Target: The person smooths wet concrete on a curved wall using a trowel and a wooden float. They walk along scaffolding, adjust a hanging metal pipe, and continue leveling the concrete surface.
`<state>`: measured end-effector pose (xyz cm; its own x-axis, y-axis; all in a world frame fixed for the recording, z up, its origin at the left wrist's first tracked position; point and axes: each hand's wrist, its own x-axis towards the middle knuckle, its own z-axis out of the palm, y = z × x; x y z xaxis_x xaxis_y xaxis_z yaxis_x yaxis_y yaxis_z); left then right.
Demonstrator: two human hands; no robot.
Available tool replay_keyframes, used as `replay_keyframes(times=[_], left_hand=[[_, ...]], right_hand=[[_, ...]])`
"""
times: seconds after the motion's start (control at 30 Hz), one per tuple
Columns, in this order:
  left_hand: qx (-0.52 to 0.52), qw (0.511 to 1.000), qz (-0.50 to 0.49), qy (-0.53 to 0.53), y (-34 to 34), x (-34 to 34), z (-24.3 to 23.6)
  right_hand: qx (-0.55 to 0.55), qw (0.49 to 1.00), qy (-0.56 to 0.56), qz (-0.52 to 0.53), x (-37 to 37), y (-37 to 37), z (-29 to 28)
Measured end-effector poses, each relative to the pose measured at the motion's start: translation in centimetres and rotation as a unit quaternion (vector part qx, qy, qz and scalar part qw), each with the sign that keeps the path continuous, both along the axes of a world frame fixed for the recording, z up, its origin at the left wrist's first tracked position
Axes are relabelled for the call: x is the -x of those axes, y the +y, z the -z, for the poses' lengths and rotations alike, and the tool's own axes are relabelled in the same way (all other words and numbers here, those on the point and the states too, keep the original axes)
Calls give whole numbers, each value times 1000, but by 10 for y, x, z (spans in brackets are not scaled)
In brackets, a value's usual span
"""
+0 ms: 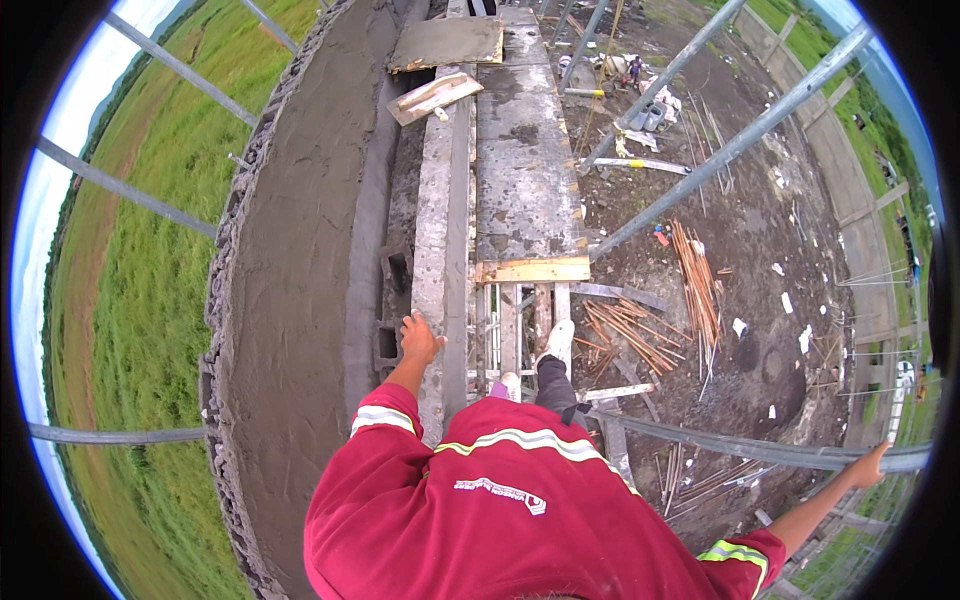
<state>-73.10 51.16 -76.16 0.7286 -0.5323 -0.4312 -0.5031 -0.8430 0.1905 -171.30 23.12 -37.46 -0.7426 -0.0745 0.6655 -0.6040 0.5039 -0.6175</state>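
Note:
My left hand (421,340) rests on the top of a narrow concrete ledge (432,230), its fingers apart and nothing in them. Out to the far right, my right hand (866,467) is closed round a grey metal pipe (740,445) that crosses the right side. Beside my left hand, in the gap along the ledge, are hollow concrete blocks (388,341). Farther ahead, a wooden float (433,97) smeared with mortar lies tilted across the ledge. Behind it sits a board (447,44) covered with wet mortar.
Freshly plastered wall (290,300) runs along the left, with grass beyond. Ahead stretches a mortar-stained plank walkway (525,170), ending at a pale timber (533,270). My feet stand on open scaffold framing high above the ground. Slanting scaffold tubes (735,145) and bundled rods (697,280) are at right.

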Motion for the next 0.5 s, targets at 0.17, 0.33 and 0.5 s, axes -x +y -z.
replay_keyframes(times=[0.17, 0.33, 0.5], left_hand=[[11, 1000, -2, -7, 2, 1, 2], [19, 1000, -16, 19, 2, 3, -1], [38, 999, -32, 15, 2, 8, -1]], right_hand=[[-13, 1000, 2, 5, 11, -2, 2], [-28, 999, -31, 21, -6, -4, -11], [12, 998, -14, -66, -93, -46, 17]])
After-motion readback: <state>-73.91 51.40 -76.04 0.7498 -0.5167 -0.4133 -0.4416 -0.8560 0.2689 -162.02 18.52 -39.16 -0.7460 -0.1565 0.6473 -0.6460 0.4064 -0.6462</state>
